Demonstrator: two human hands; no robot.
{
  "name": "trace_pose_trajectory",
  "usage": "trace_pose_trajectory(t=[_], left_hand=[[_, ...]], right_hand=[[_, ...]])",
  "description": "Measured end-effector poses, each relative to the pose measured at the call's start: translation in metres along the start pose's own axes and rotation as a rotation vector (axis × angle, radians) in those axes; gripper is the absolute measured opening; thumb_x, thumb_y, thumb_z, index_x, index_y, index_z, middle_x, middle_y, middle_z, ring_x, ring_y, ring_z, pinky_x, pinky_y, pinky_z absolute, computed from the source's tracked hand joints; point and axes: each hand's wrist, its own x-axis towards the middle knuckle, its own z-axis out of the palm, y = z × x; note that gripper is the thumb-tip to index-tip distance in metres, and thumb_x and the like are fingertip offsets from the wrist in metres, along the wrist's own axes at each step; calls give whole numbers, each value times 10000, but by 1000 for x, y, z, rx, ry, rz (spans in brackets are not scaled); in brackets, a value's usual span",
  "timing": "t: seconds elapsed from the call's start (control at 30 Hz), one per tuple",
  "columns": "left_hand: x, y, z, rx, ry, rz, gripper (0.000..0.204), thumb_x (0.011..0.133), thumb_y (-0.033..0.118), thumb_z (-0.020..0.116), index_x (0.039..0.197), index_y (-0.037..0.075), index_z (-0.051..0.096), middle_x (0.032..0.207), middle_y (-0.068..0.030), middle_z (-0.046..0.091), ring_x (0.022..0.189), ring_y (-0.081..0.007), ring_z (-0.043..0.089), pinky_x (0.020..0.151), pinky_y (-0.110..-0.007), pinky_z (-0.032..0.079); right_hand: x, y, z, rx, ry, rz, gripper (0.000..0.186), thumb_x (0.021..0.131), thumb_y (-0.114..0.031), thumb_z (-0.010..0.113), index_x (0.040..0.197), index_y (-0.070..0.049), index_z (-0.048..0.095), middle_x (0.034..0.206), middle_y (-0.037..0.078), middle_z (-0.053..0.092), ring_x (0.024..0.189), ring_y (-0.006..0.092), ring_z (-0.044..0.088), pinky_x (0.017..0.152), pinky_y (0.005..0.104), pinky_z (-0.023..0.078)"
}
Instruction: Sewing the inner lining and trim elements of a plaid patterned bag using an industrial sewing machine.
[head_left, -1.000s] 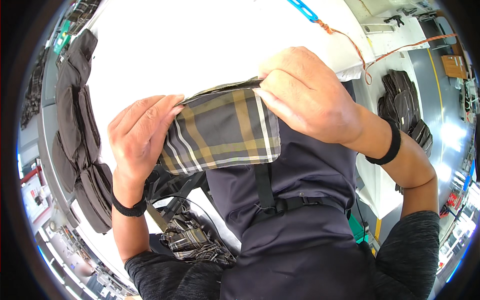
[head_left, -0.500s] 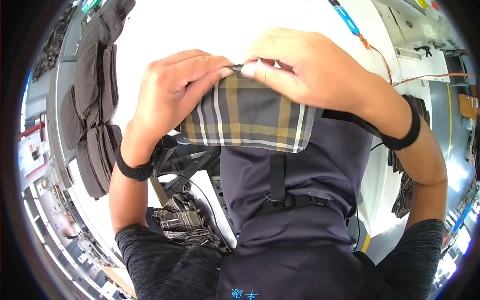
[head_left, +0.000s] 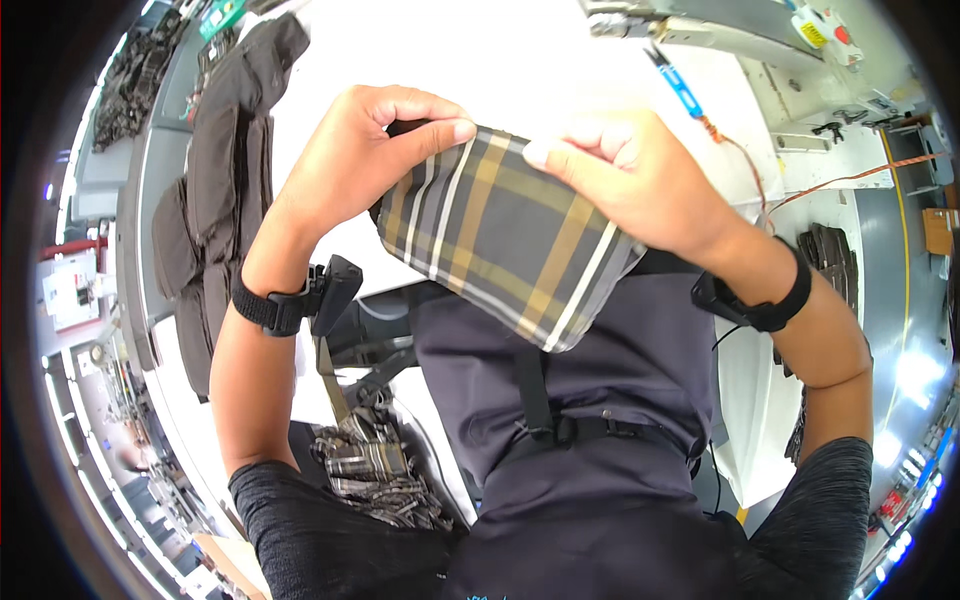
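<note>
In the middle of the frame, held up over the white table (head_left: 560, 60), the plaid fabric piece (head_left: 500, 240) hangs between both hands — looks soft, light and floppy, so pinching along the top edge is probably the way to keep it flat. The left hand (head_left: 365, 160) has thumb and fingers closed on the upper left corner, and the right hand (head_left: 625, 175) pinches the upper right edge — fingers curled in tight, nothing else held.
</note>
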Motion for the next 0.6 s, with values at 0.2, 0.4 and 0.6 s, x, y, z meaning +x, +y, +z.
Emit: trace_pose_trajectory(t=[0.2, 0.4, 0.6], left_hand=[[64, 40, -34, 303, -51, 162, 255, 954, 160, 782, 1148, -5, 775, 995, -58, 775, 895, -123, 669, 856, -294, 527], [118, 53, -38, 300, 51, 555, 214, 940, 182, 767, 1042, -7, 772, 802, -71, 724, 723, -165, 632, 712, -328, 516], [120, 62, -28, 195, 44, 450, 327, 939, 259, 820, 1116, -8, 751, 906, -43, 747, 823, -136, 644, 798, -314, 536]], right_hand=[[5, -17, -19, 214, 179, -17, 272, 1020, -209, 691, 932, 44, 735, 723, 2, 672, 664, 36, 545, 599, 261, 460], [17, -17, -41, 462, 257, 38, 234, 1061, -142, 652, 1162, 51, 736, 1005, 50, 776, 876, 70, 701, 779, 234, 556], [19, -12, -37, 515, 315, 32, 245, 1029, -183, 666, 980, 39, 759, 810, 0, 730, 710, 26, 616, 623, 234, 495]])
